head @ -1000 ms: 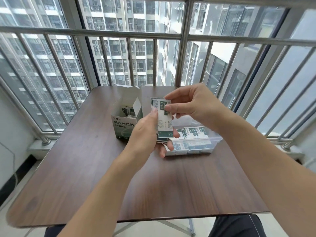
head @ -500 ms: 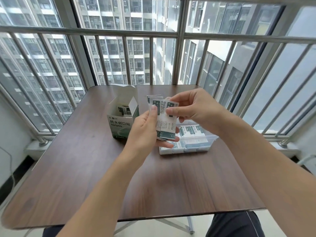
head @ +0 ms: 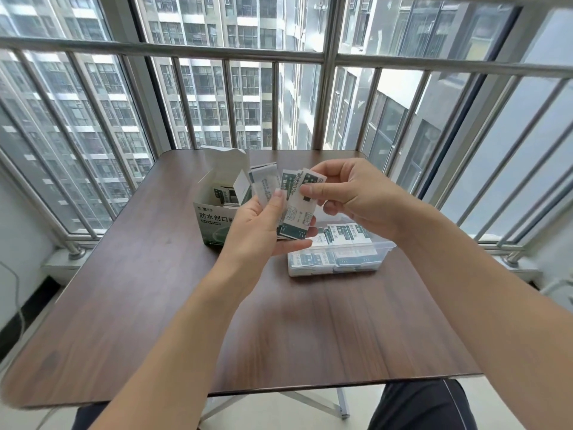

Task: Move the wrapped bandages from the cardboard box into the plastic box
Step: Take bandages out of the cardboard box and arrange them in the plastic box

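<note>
While the left hand (head: 263, 225) grips a fanned stack of wrapped bandages (head: 294, 206) above the table's (head: 155, 305) far middle, the right hand (head: 350, 193) pinches the top one. The clear plastic box (head: 341, 256) near the right edge looks mostly filled; the cardboard box (head: 217, 209) apparently holds a few more.
</note>
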Tool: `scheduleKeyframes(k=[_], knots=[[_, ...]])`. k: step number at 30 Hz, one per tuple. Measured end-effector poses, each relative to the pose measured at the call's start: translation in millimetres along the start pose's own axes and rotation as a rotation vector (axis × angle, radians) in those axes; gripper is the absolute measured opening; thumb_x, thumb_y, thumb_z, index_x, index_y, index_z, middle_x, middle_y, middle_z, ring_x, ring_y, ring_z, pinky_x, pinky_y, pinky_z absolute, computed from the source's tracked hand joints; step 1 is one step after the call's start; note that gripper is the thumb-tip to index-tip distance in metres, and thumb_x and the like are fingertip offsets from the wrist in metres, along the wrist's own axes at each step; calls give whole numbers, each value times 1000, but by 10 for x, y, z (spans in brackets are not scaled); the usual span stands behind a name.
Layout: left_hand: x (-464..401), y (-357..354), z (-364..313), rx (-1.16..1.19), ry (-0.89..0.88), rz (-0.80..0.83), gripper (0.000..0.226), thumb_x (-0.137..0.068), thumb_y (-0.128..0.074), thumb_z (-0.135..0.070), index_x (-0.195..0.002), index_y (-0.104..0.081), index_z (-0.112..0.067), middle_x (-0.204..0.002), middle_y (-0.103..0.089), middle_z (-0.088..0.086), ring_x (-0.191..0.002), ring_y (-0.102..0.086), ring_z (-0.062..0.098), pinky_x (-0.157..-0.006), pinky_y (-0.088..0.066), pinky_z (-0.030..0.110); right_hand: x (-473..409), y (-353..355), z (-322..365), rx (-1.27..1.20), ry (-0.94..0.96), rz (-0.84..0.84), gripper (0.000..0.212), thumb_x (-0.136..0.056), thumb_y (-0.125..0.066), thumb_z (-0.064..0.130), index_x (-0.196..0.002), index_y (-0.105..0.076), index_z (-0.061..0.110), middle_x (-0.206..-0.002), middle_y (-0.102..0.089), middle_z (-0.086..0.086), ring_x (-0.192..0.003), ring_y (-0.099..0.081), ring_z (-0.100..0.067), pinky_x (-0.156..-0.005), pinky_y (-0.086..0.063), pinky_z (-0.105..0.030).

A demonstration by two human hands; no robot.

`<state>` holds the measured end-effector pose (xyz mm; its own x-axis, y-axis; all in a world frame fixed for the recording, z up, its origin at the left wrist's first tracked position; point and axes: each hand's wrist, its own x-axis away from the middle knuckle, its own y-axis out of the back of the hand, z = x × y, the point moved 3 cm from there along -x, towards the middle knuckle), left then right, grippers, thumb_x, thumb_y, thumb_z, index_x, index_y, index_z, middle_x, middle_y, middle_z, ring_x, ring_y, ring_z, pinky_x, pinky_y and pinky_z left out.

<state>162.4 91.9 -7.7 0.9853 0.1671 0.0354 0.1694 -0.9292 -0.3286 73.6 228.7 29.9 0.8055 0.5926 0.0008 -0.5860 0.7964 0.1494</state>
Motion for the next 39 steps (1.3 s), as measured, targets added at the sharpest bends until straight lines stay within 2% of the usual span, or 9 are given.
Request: scheduleKeyframes(k=[3, 8, 11, 13, 16, 23, 27, 34, 39], knots=[[-21, 3, 16, 20, 25, 20, 25, -107, -43, -28, -116, -61, -14, -92, -76, 18, -79, -75, 31, -54, -61, 29, -9, 5, -24, -15, 19, 8, 19, -76, -77, 10, -93, -71, 5, -86, -72, -12, -71, -60, -17, -61, -51, -23], [-78, 2, -11, 18, 79, 47, 25, -107, -41, -24, -121, -57, -10, -84, -74, 20, -70, -73, 28, -52, -59, 29, -13, -5, 63, 106, 80, -19, 24, -83, -73, -4, -104, -71, 8, -92, -77, -9, -77, -72, -15, -66, -59, -22], [-129, 24, -38, -28, 61, -4, 26, -107, -44, -26, -121, -57, -9, -88, -74, 20, -74, -74, 30, -54, -60, 30, -27, -6, 123, 210, 72, 4, 15, -87, -70, 0, -102, -72, 5, -88, -77, -7, -72, -70, -12, -63, -57, -21], [-147, 53, -34, -81, 11, -58, 24, -107, -44, -28, -108, -60, -10, -84, -75, 15, -74, -75, 28, -57, -62, 32, -55, 60, 156, 215, 40, 22, 11, -90, -69, 2, -99, -73, 7, -82, -76, -2, -67, -64, -10, -58, -53, -20], [-143, 172, 9, -119, -87, -170, 25, -107, -43, -24, -91, -56, -12, -78, -70, 12, -64, -71, 22, -53, -61, 32, -145, 317, 175, 204, -64, 29, 10, -91, -67, 3, -99, -73, 7, -81, -74, -2, -69, -61, -11, -58, -51, -19], [-103, 372, 241, -111, -114, -283, 25, -107, -42, -22, -90, -56, -12, -63, -65, 5, -51, -67, 16, -42, -55, 26, -372, 427, -242, 542, -408, 151, 34, -89, -68, -8, -116, -62, 11, -87, -71, -13, -70, -73, -24, -69, -61, -31], [-100, 384, 314, -121, -92, -271, 24, -107, -41, -22, -90, -56, -13, -68, -64, 9, -50, -66, 15, -42, -55, 26, -443, 368, -340, 551, -407, 163, 32, -89, -68, -9, -110, -62, 14, -84, -74, -13, -71, -73, -23, -75, -63, -35], [-101, 378, 323, -137, -88, -254, 25, -108, -41, -22, -90, -56, -13, -72, -63, 12, -49, -64, 15, -43, -55, 27, -492, 318, -429, 574, -421, 172, 21, -87, -69, -11, -97, -67, 8, -89, -72, -16, -73, -72, -22, -70, -62, -30], [-106, 372, 320, -135, -80, -255, 26, -108, -41, -22, -90, -57, -12, -72, -63, 12, -50, -65, 17, -42, -55, 27, -491, 279, -433, 826, -323, 182, 30, -85, -74, -2, -110, -71, 13, -91, -73, -4, -71, -69, -14, -59, -54, -20]])
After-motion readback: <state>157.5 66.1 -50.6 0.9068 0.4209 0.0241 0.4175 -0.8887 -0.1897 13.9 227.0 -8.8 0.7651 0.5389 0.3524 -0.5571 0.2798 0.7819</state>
